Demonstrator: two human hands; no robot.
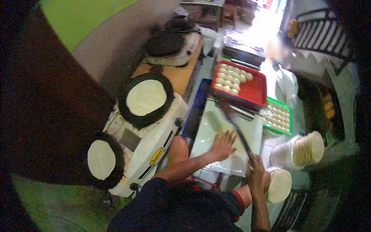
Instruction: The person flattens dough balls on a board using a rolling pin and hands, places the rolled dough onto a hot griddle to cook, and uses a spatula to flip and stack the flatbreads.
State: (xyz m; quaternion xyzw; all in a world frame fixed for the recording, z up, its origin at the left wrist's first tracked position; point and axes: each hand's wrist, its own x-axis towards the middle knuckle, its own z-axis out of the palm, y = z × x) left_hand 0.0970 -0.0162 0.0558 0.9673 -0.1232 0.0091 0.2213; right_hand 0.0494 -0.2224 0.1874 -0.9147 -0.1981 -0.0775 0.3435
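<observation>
My left hand (pixel 223 147) lies flat with fingers spread on a glossy white work board (pixel 205 135). Whether a thin sheet of dough is under the palm I cannot tell. My right hand (pixel 255 170) is wrapped round the handle of a long spatula (pixel 242 136), whose dark blade is blurred near the red tray. On the two-burner stove (pixel 154 143) to the left, one round flatbread (pixel 146 97) lies on the far black griddle (pixel 168 87). A second flatbread (pixel 101 159) sits on the near griddle (pixel 119 160).
Beyond the board stands a red tray (pixel 257 87) of several dough balls (pixel 230 77). A green tray (pixel 291 120) with more is to its right. Stacked flatbreads (pixel 309 149) and another stack (pixel 279 186) stand at the right. Another stove (pixel 170 58) is farther back.
</observation>
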